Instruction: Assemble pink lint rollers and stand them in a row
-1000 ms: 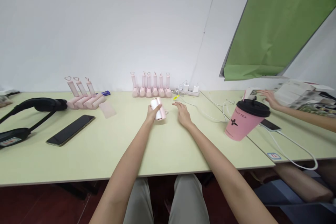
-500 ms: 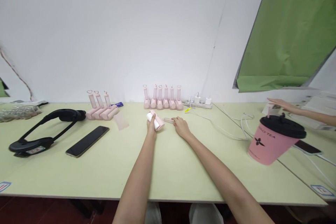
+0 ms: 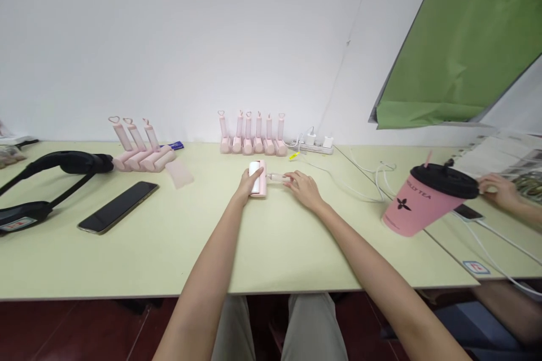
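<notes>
My left hand (image 3: 244, 187) is closed around a pink lint roller head (image 3: 262, 185), its white sticky roll showing through the open side. With its fingertips, my right hand (image 3: 305, 189) pinches a clear handle (image 3: 276, 178). That handle points at the right side of the roller head; whether the two are joined I cannot tell. Behind, several pink lint rollers (image 3: 258, 145) stand in a row by the wall with handles up. To the left lie three more lint rollers (image 3: 144, 158), beside a pale pink translucent sheet (image 3: 179, 173).
At left are a phone (image 3: 119, 207) and a black headset (image 3: 55, 180). A pink drink cup (image 3: 417, 203) stands at right, near white cables and a power strip (image 3: 317, 148). Another person's hand (image 3: 502, 192) is beyond the cup. The table's front edge runs before my knees.
My left hand has turned the lint roller head more upright. The clear handle in my right hand now reaches its side. The view has shifted, and the other person's hand has moved lower.
</notes>
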The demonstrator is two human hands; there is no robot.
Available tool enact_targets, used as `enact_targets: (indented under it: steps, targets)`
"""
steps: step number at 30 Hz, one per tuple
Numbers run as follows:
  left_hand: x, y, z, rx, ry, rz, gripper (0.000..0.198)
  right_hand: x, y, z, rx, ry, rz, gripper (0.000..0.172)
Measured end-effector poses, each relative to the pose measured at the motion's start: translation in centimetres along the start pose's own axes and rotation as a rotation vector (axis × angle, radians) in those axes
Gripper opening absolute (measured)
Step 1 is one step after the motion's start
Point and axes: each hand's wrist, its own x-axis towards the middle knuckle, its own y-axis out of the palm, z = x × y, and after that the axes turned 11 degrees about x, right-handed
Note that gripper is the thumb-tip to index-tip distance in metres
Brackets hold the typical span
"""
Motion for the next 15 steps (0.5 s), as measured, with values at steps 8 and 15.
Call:
enact_targets:
  steps: [8, 15]
  targets:
    - [-0.6, 0.4, -0.3, 0.079, 0.034, 0.009, 0.056, -0.3, -0.8, 0.3, -0.159, -0.093, -0.014, 0.029]
    - [-1.1, 0.6, -1.6, 0.134, 0.108, -0.031, 0.054, -0.3, -1.3, 0.6, -0.175, -0.132, -0.026, 0.036]
